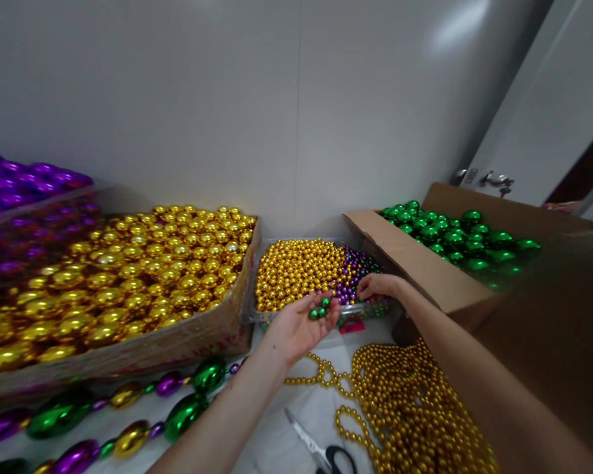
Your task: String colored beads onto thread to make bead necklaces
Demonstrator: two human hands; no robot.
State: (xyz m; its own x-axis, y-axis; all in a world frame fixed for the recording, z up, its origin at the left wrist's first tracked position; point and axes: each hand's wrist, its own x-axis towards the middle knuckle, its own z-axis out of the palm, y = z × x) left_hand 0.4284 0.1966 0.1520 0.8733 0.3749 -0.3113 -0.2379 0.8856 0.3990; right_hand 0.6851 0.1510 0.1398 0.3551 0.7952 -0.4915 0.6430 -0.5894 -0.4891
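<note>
My left hand [304, 326] is turned palm up and cupped, with several shiny green beads [320, 309] resting in its fingers. It is held at the front edge of a clear plastic tray [251, 299]. Gold beads [299, 266] fill most of that tray, and purple and green beads [353, 273] lie in its right part. Over the tray's right front corner, my right hand [378, 288] has its fingers pinched together among the small beads. A bit of green shows by its fingertips, but what they hold is hidden.
A carton of large gold beads [143, 263] stands left, with a bin of purple beads [29, 184] beyond. A carton of green beads [454, 234] stands right. In front lie gold bead strands [415, 408], scissors [321, 447] and a multicoloured bead garland [128, 438].
</note>
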